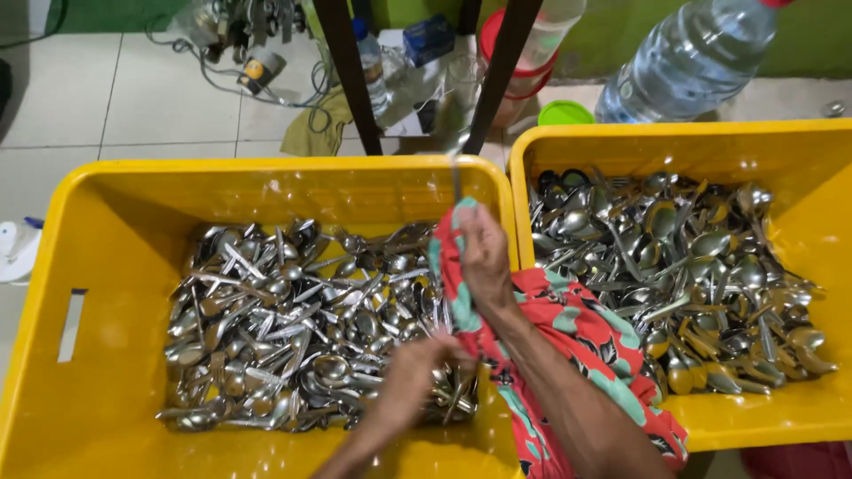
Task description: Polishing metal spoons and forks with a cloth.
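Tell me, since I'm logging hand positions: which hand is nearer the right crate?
Right. The right hand, wrapped in a red cloth, is raised beside the right crate; the left hand is low over the left crate's cutlery.

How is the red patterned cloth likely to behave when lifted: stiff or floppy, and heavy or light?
Probably floppy: the cloth wraps around the right hand and drapes in folds over the bin rim. Likely light for its size, since it looks thin. It may snag on the cutlery below, where the left hand reaches.
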